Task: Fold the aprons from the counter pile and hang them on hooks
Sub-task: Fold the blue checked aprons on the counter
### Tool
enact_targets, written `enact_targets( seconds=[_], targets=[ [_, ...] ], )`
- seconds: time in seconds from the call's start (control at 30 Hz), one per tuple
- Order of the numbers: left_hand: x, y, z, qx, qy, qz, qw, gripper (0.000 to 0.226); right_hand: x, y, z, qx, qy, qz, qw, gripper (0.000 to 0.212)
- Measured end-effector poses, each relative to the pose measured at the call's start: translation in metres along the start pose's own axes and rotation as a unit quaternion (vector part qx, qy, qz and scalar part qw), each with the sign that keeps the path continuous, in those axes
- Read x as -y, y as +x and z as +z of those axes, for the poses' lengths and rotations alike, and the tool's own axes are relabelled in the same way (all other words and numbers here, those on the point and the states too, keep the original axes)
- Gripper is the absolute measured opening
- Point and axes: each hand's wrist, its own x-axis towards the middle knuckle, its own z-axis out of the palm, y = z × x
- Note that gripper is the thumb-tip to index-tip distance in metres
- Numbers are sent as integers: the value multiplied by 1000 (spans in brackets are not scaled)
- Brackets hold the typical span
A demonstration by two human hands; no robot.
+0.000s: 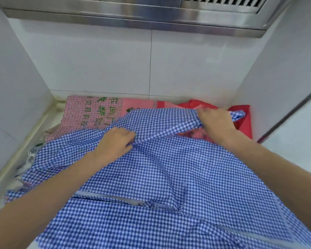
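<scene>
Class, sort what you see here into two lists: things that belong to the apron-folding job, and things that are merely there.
Belongs to the job:
blue checked apron, gripped by the left hand and right hand
pink checked apron beneath it
red cloth at the back right

Merely there:
steel hood overhead
white tiled wall
counter edge

1. One blue-and-white gingham cotton apron [169, 173].
2. One pink-and-red checked cloth with green print [90, 112].
3. One plain red cloth [244, 121].
4. Two bare hands: left hand [115, 142], right hand [214, 121].
5. One stainless-steel range hood [133, 13].
</scene>
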Motion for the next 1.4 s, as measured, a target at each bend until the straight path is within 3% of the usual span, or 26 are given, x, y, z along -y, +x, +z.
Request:
enact_targets(
  seconds=[0.07,0.13,0.2,0.3,0.37,0.43,0.53,0.57,0.6,0.67,0.73,0.8,0.87,1.0,1.1,1.2,1.27,1.33,1.4],
  targets=[
    [-15,-20,21,110,18,70,991,28,12,-40,34,157,-8,-23,987,31],
    [-26,-37,38,271,11,71,960,8,24,-70,65,258,-19,-61,964,32],
    [-24,-48,44,332,55,30,941,26,33,-90,87,335,-25,-77,939,37],
    [-8,-57,42,357,90,-64,928,50,33,-101,96,350,-11,-60,935,46],
    [4,-63,38,416,85,-76,902,31,29,-102,94,323,-26,-50,945,45],
    [9,-70,38,468,11,-105,877,9,23,-100,91,312,-35,-31,949,43],
    [12,-74,39,552,-202,-163,793,16,23,-97,85,422,-22,-25,906,34],
    [14,-72,40,536,-261,-188,780,14,23,-95,84,482,-7,-35,875,23],
    [17,-67,40,488,-307,-211,789,13,24,-92,82,532,20,-39,845,19],
    [25,-52,37,348,-288,-223,864,6,25,-81,76,572,121,-16,812,39],
    [30,-31,31,229,-209,-215,926,17,29,-65,74,494,244,-15,834,40],
    [28,-8,22,184,-179,-190,948,40,35,-47,81,361,291,-9,886,46],
    [20,13,20,196,-155,-131,959,51,44,-31,90,285,300,4,911,54],
    [9,40,34,292,-41,-36,955,46,51,-15,109,293,286,48,911,59],
    [13,55,35,332,51,-35,941,35,36,-13,119,328,283,128,892,37],
    [14,68,36,309,101,-39,945,30,12,-17,129,368,322,200,849,25],
    [13,76,38,304,154,-52,939,34,-1,-22,131,355,285,196,868,6],
    [11,85,42,308,180,-82,931,39,-11,-29,132,316,242,201,895,6],
    [8,89,44,320,188,-106,923,44,-16,-35,132,304,215,215,903,20]
  ],
)
